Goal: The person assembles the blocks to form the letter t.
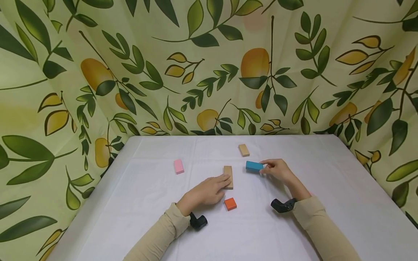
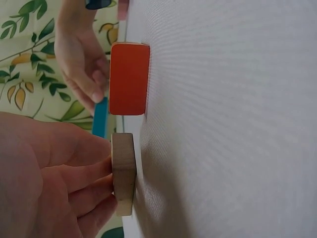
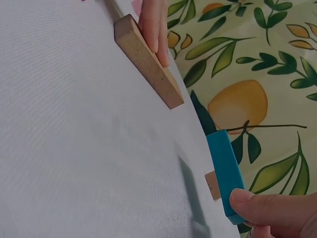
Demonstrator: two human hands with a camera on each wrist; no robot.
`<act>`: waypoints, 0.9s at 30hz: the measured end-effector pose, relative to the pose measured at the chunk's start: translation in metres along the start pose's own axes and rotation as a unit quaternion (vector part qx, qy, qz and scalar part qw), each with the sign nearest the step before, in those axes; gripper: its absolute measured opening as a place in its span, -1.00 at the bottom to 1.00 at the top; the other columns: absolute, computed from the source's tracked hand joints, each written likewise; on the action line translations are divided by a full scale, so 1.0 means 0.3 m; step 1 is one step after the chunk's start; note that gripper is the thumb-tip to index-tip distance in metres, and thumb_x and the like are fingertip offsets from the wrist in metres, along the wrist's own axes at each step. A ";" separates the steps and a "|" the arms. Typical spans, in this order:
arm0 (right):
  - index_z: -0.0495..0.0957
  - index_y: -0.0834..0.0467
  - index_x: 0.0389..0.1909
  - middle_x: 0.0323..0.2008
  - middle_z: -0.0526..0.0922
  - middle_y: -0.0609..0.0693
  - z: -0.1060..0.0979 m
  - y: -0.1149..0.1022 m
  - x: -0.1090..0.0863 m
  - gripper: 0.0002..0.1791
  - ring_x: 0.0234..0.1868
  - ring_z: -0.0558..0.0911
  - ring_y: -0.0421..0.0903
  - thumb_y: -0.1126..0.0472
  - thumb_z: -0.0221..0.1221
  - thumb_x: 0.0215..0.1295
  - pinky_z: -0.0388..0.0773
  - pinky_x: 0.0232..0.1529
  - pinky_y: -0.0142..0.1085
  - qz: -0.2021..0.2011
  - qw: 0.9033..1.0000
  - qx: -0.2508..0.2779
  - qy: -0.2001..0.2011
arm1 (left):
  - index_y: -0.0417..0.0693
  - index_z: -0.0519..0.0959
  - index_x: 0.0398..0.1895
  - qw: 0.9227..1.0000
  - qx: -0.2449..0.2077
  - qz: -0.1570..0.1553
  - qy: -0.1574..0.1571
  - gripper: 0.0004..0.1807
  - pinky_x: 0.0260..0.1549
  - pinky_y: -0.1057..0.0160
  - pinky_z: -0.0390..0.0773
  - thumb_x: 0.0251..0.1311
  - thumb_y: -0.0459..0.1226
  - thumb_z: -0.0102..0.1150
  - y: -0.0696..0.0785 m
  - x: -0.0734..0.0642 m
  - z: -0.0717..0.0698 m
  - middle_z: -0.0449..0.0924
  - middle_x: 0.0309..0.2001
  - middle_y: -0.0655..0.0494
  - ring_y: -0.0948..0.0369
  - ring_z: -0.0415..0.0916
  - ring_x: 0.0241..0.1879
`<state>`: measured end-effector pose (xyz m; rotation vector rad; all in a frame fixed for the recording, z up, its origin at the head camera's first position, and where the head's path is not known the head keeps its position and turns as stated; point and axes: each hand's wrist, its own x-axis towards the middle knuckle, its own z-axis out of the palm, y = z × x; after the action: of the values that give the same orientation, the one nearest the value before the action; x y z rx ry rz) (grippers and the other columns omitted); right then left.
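Observation:
In the head view a long plain wooden block (image 1: 228, 177) lies flat on the white table. My left hand (image 1: 209, 189) rests its fingertips on the block's upper face; the left wrist view shows the fingers (image 2: 91, 171) extended against it. To the right, my right hand (image 1: 277, 169) pinches one end of a blue block (image 1: 254, 166) between thumb and fingers. That block is held up over the table, its shadow falling on the cloth in the right wrist view. An orange-red square block (image 1: 230, 204) sits close to my left hand, on the near side.
A pink block (image 1: 178, 166) lies at the left, and a short wooden block (image 1: 244, 150) lies farther back, beyond the blue one. White cloth covers the table (image 1: 137, 203). A leaf-and-fruit patterned curtain (image 1: 209, 72) hangs behind it. Both wrists wear black devices.

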<state>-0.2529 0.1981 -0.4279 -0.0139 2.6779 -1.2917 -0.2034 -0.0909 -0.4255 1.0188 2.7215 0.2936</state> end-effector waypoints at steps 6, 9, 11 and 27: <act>0.53 0.35 0.11 -0.51 0.37 -0.08 0.010 -0.011 0.012 -0.51 -0.37 0.33 -0.13 0.25 0.31 0.16 0.23 -0.43 -0.38 0.007 1.000 -0.004 -0.002 | -0.01 0.22 0.45 1.000 0.003 -0.002 -0.003 -0.45 0.48 0.11 0.20 0.39 -0.22 -0.16 -0.001 0.000 0.001 0.09 0.53 0.16 0.19 0.08 0.52; 0.54 0.33 0.11 -0.50 0.37 -0.08 0.014 -0.014 0.018 -0.51 -0.36 0.33 -0.13 0.24 0.31 0.16 0.23 -0.43 -0.38 0.011 1.000 -0.009 -0.002 | -0.01 0.22 0.45 1.000 0.004 -0.002 -0.002 -0.45 0.48 0.12 0.20 0.39 -0.22 -0.16 -0.002 0.001 0.001 0.10 0.53 0.16 0.19 0.08 0.52; 0.54 0.31 0.11 -0.50 0.37 -0.08 0.018 -0.016 0.023 -0.52 -0.36 0.33 -0.13 0.23 0.31 0.16 0.23 -0.42 -0.38 0.015 1.000 -0.008 -0.002 | -0.01 0.22 0.45 1.000 0.003 -0.003 -0.002 -0.45 0.48 0.12 0.20 0.39 -0.22 -0.16 -0.002 0.001 0.001 0.10 0.53 0.16 0.18 0.08 0.52; 0.55 0.33 0.09 -0.53 0.36 -0.09 0.037 -0.032 0.036 -0.54 -0.40 0.32 -0.15 0.27 0.30 0.15 0.22 -0.48 -0.39 0.014 1.000 0.005 0.003 | -0.01 0.22 0.45 1.000 -0.002 -0.006 0.000 -0.45 0.48 0.11 0.20 0.39 -0.22 -0.16 -0.003 0.001 0.003 0.10 0.53 0.17 0.19 0.08 0.52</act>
<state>-0.2625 0.1825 -0.4288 0.0289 2.6670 -1.3006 -0.2039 -0.0912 -0.4267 1.0019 2.7247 0.2973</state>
